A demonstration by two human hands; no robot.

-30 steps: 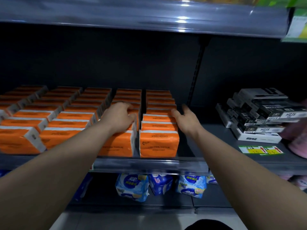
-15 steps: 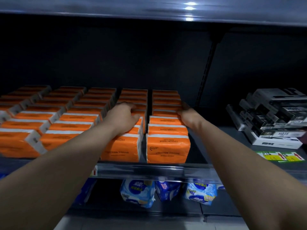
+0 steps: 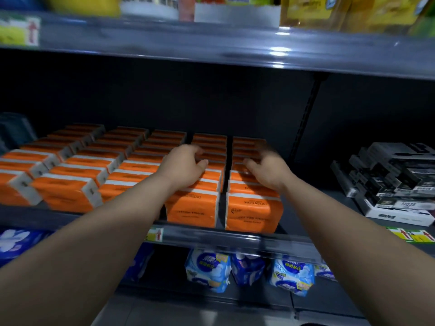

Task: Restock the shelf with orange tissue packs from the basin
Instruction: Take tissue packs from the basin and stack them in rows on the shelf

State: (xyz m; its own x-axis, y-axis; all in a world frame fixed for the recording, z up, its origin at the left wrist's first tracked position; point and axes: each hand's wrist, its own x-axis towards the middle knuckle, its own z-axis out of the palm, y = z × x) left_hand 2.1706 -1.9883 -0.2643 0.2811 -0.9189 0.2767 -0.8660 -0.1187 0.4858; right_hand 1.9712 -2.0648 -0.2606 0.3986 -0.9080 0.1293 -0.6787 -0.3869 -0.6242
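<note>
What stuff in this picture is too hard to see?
The basin: nowhere in the head view.
The left hand: its fingers curl down onto the orange packs, so I cannot tell whether it grips one.
The right hand: motion blur smears its fingers.
The top-shelf goods: blurred and cut off by the upper edge.
The price tag: print too small and blurred to read.

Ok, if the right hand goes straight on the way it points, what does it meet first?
Most likely the rear orange tissue packs of the rightmost row: the right hand sits low over that row, pointing toward the back. Past them is the dark back panel. Depth is unclear.
</note>
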